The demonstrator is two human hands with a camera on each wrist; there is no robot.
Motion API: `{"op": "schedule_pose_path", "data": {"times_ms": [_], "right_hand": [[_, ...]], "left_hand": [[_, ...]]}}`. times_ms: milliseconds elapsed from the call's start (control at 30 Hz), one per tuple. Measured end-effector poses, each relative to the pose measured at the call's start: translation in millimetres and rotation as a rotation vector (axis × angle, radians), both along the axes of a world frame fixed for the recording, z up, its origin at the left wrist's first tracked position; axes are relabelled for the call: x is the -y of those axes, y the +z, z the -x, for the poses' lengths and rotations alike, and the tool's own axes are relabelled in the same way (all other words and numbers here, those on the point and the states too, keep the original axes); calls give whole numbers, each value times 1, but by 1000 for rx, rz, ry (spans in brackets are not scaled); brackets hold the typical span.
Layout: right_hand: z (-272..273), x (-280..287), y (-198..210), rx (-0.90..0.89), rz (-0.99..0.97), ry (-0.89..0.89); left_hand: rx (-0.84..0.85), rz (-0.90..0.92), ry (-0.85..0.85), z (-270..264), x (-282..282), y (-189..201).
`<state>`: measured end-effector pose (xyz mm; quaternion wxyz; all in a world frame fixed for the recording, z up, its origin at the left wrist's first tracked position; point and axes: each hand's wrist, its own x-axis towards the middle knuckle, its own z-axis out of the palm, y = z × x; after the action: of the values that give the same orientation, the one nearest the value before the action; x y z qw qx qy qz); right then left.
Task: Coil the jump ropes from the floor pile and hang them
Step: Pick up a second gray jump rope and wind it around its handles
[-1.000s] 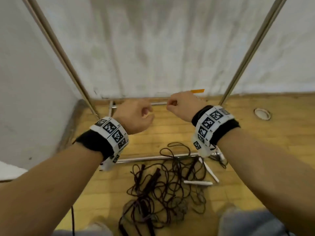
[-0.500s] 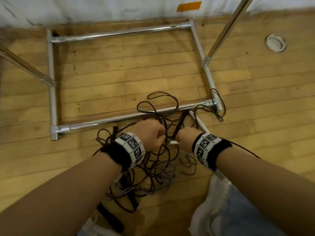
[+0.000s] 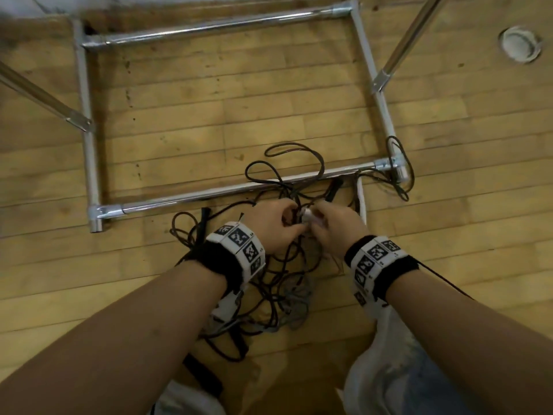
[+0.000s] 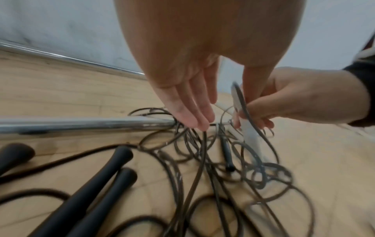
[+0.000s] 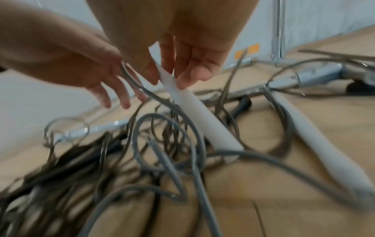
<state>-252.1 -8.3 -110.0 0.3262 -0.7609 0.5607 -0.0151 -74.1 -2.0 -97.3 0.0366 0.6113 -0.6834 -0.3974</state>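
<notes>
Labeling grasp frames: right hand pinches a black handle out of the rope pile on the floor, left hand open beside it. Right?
Wrong on colour. The right hand pinches a white handle, not a black one, as the right wrist view shows. The rest holds: the handle comes out of the rope pile on the floor, and the left hand is open beside it.

jump ropes (image 3: 278, 283) — tangled floor pile | white handle (image 5: 201, 118) — lifted, tilted

Two white handles (image 5: 205, 123) (image 5: 324, 152), three black handles (image 4: 95, 181) — one tangled rope pile (image 3: 278, 283), two hands (image 3: 269, 229) (image 3: 335, 229)
</notes>
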Motion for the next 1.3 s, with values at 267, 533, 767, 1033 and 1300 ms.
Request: {"op": "schedule_pose_path", "data": {"times_ms": [267, 533, 767, 1033, 1300], "right_hand": [[-30, 51, 91, 269, 286, -138], [-62, 58, 212, 510, 371, -86], [-87, 38, 316, 604, 378, -44], [-106, 11, 354, 1020, -70, -90], [-120, -18, 298, 135, -155, 392]], "left_hand": [[-362, 31, 369, -3, 28, 78], [-466, 106, 377, -27, 34, 191], [-413, 283, 190, -48, 19, 300], [-154, 552, 266, -81, -22, 353], [-723, 564, 679, -101, -31, 369]]}}
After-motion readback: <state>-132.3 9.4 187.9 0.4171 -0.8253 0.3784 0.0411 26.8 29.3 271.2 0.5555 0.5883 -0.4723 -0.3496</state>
